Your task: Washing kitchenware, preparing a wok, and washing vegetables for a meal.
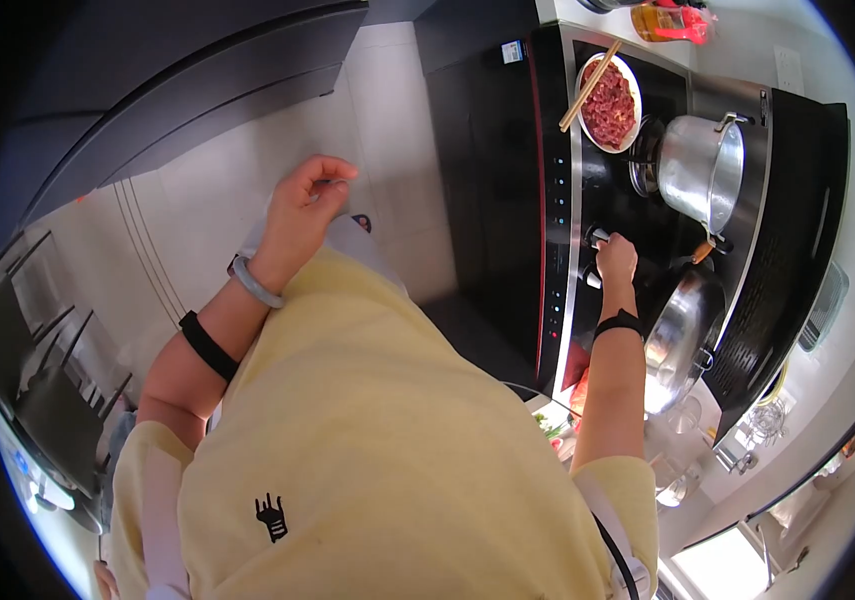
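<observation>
My right hand (616,259) grips a silvery control knob (598,237) on the black gas cooktop (607,202). Just below it in the picture is a second knob (590,277). My left hand (309,199) hangs in the air over the floor, empty, its fingers loosely curled and the thumb apart from them. A tall metal pot (694,169) stands on the far burner area. Nearer my right forearm, a shiny metal wok (686,337) sits tilted in view. A white bowl (639,112) of sliced raw meat (609,109) rests on the cooktop, with wooden chopsticks (589,88) across it.
A black range hood (795,262) overhangs the cooktop's back. An oil bottle (652,24) stands on the counter beyond the bowl. Dark cabinets (209,97) flank the tiled floor (397,150) on the left. Dark chairs (59,420) stand at the lower left.
</observation>
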The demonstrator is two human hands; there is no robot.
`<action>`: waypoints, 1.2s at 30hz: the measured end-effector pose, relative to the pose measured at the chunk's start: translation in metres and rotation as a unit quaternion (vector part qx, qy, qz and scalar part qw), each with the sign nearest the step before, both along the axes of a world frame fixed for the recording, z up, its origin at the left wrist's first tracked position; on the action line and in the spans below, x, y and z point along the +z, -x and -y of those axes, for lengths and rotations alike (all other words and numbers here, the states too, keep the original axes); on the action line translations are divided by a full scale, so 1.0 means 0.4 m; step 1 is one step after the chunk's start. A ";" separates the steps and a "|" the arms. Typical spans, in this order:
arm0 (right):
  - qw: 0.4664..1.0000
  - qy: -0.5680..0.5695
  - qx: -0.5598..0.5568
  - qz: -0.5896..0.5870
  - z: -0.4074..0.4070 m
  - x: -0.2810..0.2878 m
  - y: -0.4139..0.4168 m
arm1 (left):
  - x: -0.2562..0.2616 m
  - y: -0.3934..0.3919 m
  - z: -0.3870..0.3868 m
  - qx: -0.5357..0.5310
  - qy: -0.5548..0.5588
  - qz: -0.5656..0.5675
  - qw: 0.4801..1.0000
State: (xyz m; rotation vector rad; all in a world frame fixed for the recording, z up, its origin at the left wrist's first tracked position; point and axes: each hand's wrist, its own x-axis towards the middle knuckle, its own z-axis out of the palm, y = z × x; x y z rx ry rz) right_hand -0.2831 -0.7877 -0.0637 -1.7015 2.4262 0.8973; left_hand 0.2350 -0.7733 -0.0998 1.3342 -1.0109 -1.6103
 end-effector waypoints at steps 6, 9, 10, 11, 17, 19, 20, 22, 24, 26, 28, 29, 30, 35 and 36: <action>1.000 0.000 0.005 -0.017 0.006 -0.006 0.003 | 0.005 0.012 -0.003 0.024 0.026 0.004 0.999; 1.000 -0.006 0.011 -0.026 0.002 -0.006 0.002 | 0.006 0.012 -0.001 0.019 0.015 0.002 1.000; 1.000 -0.004 0.003 -0.024 0.003 -0.004 -0.004 | 0.006 0.011 0.000 0.019 0.015 0.002 1.000; 1.000 -0.002 -0.004 -0.023 0.004 -0.002 -0.009 | 0.006 0.011 0.000 0.017 0.010 0.003 1.000; 1.000 -0.009 -0.012 -0.019 0.014 0.000 -0.026 | 0.003 0.007 0.001 0.013 0.008 0.004 1.000; 1.000 -0.011 -0.004 -0.022 0.019 -0.005 -0.020 | 0.001 0.005 0.004 0.015 0.007 0.002 1.000; 1.000 -0.013 0.001 -0.025 0.022 -0.006 -0.016 | -0.002 0.005 0.006 0.017 0.008 0.004 1.000; 1.000 -0.011 0.001 -0.025 0.017 -0.001 -0.007 | -0.003 0.004 0.012 0.017 0.013 0.005 1.000; 1.000 0.000 -0.008 -0.029 0.004 0.013 0.002 | 0.007 0.008 0.024 -0.022 0.038 0.029 0.999; 0.999 0.005 -0.047 -0.015 -0.014 0.030 0.002 | 0.014 -0.002 0.025 -0.037 0.028 0.049 0.998; 0.995 -0.041 -0.092 -0.022 0.007 0.020 0.002 | 0.003 0.007 0.033 -0.021 0.027 0.037 0.999; 0.995 -0.037 -0.090 -0.026 0.017 0.013 -0.019 | -0.006 0.003 0.025 0.004 0.037 0.005 0.999; 0.989 -0.013 -0.145 -0.005 0.029 0.015 -0.041 | -0.011 -0.004 0.029 -0.004 0.027 -0.007 1.000; 0.981 0.074 -0.175 0.040 0.003 0.035 -0.070 | 0.022 0.034 0.054 -0.027 0.013 -0.046 0.998; 0.980 0.079 -0.176 0.045 0.003 0.037 -0.074 | 0.021 0.039 0.053 -0.037 0.024 -0.052 0.998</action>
